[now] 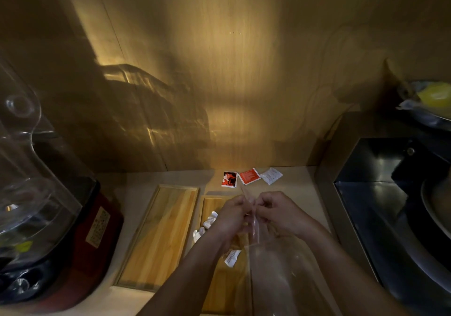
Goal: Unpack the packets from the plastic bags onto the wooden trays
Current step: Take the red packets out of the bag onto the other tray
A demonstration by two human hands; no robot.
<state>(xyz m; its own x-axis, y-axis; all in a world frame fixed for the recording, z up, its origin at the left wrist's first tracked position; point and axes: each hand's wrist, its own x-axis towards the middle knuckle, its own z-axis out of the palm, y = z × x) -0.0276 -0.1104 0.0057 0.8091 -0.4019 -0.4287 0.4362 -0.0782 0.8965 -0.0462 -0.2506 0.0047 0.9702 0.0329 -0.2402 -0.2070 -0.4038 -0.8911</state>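
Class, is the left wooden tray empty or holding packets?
Empty: the left wooden tray shows only bare wood, while white packets lie in the right tray.

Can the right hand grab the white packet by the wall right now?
Probably not yet. The right hand and the left hand are both pinching the clear plastic bag. The counter path to the white packet looks free.

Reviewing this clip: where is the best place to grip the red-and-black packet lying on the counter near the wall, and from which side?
Probably from above: the red-and-black packet lies flat on the counter, so pinch its near edge, the clear side facing the trays.
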